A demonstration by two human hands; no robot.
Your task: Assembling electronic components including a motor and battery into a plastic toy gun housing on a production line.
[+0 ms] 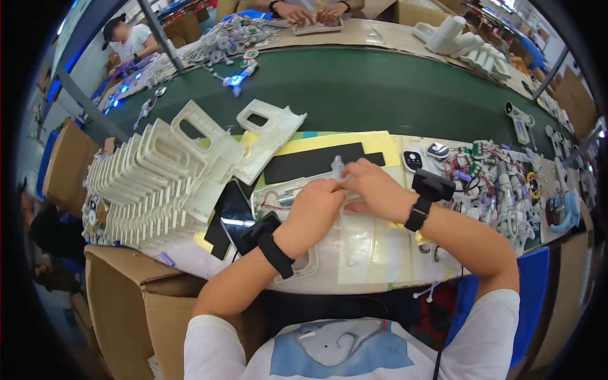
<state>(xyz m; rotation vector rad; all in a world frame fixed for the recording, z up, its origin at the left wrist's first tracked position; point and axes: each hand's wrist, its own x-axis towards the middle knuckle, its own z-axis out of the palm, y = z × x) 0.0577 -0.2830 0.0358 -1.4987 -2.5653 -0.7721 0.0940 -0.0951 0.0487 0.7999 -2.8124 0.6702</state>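
My left hand (313, 212) and my right hand (377, 190) meet over the middle of the table. A small clear plastic fitting (337, 166), ribbed and upright, stands at the fingertips; my right thumb and fingers close on its lower part. My left fingers are curled beside it, and what they grip is hidden by the hand. Beneath and left of my left hand lies a white plastic housing (263, 201) with red wires and a silver cylindrical motor (287, 199) inside. Its middle is covered by my left hand and forearm.
White housing shells (136, 183) stand in a long row at left. A dark glossy phone (235, 215) and black foam pads (310, 166) lie near my hands. Small parts and circuit boards (500, 183) pile up at right. Beyond runs a green conveyor belt (354, 95); a co-worker's hands (310, 14) work across it.
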